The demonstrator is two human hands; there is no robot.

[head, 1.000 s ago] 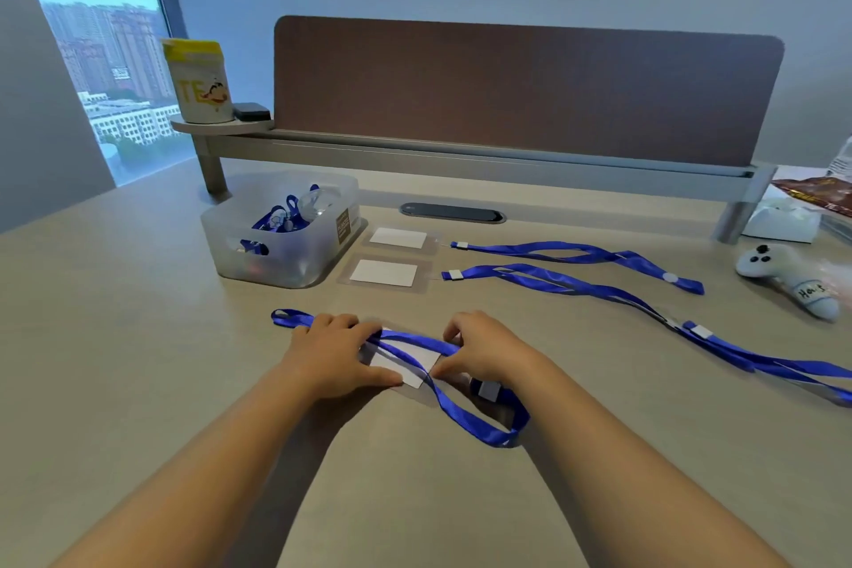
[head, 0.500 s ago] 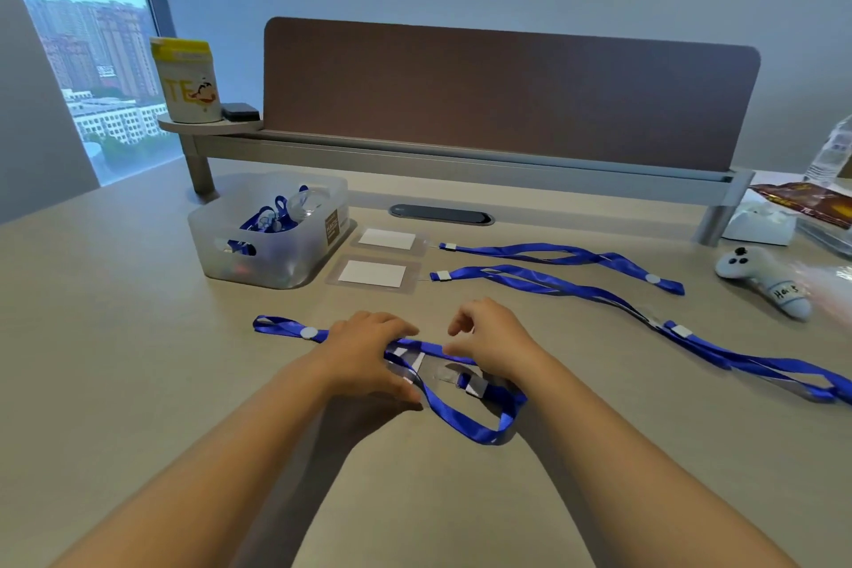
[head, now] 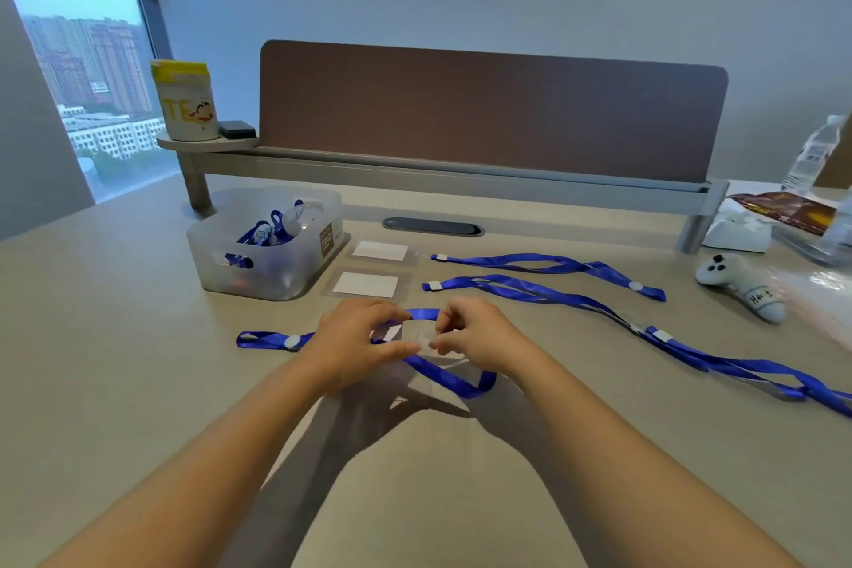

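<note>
A clear badge holder [head: 417,339] with a white card inside is lifted off the desk between both hands. My left hand [head: 355,344] pinches its left side, together with the blue lanyard [head: 442,376] that loops around it. My right hand [head: 475,334] pinches the holder's right edge with curled fingers. The lanyard's far end trails left across the desk to a white button [head: 292,341]. How the lanyard joins the holder is hidden by my fingers.
Two more badge holders [head: 366,284] lie behind my hands, beside a translucent bin [head: 258,263] of lanyards. Two loose blue lanyards [head: 548,265] stretch to the right. A white controller-shaped toy [head: 742,286], a water bottle [head: 811,159] and a snack bag [head: 783,210] sit far right.
Both hands have raised the badge holder and lanyard from the desk surface and brought them together; the head view has tilted up and shifted.
</note>
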